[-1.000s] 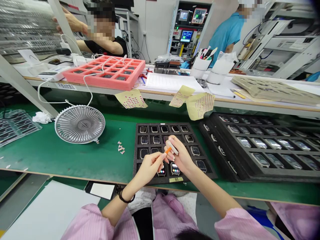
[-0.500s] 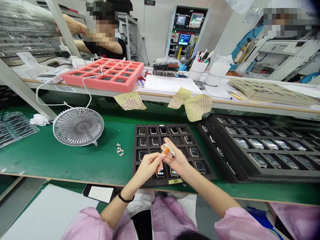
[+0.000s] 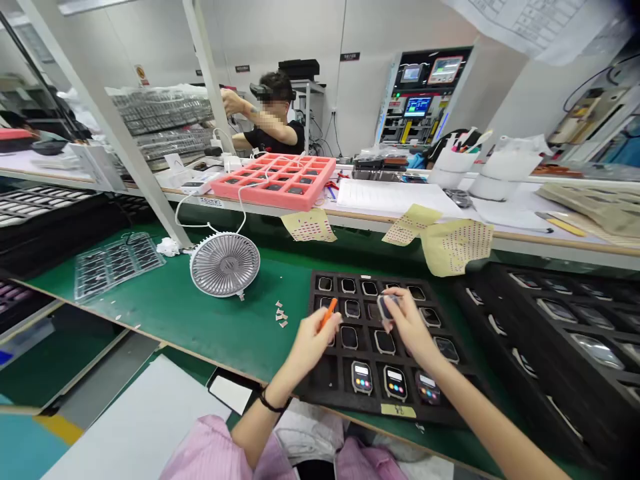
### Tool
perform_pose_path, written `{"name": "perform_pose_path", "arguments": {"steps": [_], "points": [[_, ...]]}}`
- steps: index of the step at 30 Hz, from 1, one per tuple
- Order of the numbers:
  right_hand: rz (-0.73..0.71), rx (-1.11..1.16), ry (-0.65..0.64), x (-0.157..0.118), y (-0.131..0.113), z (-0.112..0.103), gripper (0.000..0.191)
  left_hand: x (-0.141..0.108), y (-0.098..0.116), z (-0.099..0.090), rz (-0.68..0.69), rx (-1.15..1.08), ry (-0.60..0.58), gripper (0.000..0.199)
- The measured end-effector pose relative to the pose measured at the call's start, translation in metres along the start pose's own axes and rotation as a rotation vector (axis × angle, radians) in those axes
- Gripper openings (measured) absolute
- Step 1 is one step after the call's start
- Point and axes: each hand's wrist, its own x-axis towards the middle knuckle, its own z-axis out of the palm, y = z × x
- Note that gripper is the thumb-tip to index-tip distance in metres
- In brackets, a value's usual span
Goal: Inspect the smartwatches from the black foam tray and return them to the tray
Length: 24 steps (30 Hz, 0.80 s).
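Observation:
My left hand pinches a thin orange tool, its tip pointing up, over the left side of a black foam tray. Between the fingers of my right hand is a watch, held tilted just above the tray's upper middle compartments. Square watches fill many of the tray's compartments. Along the near row, a lit watch and others beside it show coloured icons. A yellow label is stuck on the tray's near edge.
A round fan stands on the green table, with small scraps beside it. Stacked black trays are at right. A pink foam tray lies on the shelf; a person is behind it.
My hands have separated; the orange tool is now away from the watch. The right hand has turned the watch over the tray. The camera view has shifted left and up.

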Motion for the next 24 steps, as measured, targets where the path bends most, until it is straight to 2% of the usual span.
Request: {"name": "perform_pose_path", "arguments": {"steps": [1, 3, 5, 7, 11, 16, 20, 24], "points": [[-0.022, -0.153, 0.038, 0.012, 0.007, -0.013, 0.03, 0.0, -0.004, -0.014, 0.02, 0.169, 0.062, 0.039], [-0.03, -0.521, 0.059, 0.034, 0.021, -0.038, 0.025, 0.002, -0.012, -0.04, -0.042, 0.556, 0.18, 0.032], [-0.018, -0.613, 0.058, 0.049, 0.032, -0.056, 0.021, 0.005, -0.022, -0.061, -0.158, 0.811, 0.248, 0.024], [-0.013, -0.662, 0.039, 0.056, 0.04, -0.065, 0.018, 0.009, -0.031, -0.073, -0.253, 0.92, 0.255, 0.022], [0.009, -0.752, -0.064, 0.058, 0.051, -0.068, 0.014, 0.011, -0.037, -0.08, -0.328, 0.968, 0.235, 0.029], [-0.044, -0.855, -0.185, 0.052, 0.047, -0.063, 0.013, 0.01, -0.031, -0.077, -0.305, 0.937, 0.262, 0.034], [-0.113, -0.912, -0.245, 0.043, 0.039, -0.041, 0.022, 0.01, -0.026, -0.068, -0.204, 0.852, 0.227, 0.032], [-0.068, -0.974, -0.277, 0.041, 0.038, -0.015, 0.034, 0.007, -0.018, -0.054, -0.102, 0.79, 0.106, 0.032]]}}
